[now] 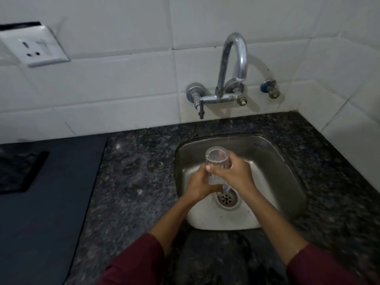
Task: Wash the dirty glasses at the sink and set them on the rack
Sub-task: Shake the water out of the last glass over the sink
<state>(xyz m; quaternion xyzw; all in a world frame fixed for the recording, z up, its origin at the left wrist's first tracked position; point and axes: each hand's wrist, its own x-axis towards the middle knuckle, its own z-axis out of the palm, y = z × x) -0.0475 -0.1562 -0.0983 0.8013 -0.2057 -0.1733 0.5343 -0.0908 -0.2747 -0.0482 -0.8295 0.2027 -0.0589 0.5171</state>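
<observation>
A clear ribbed glass (216,163) is held over the steel sink (273,173), its open mouth tilted up and away from me. My left hand (198,185) wraps its lower part from the left. My right hand (236,171) grips it from the right, thumb across the front. Both hands sit above the drain (227,199). A thin stream of water falls from the chrome tap (234,64) just behind the glass. No rack shows in this view.
Dark speckled granite counter (139,171) surrounds the sink. A dark mat (47,202) covers the counter at left. White tiled wall behind holds a power socket (34,48) and a small blue valve (269,88).
</observation>
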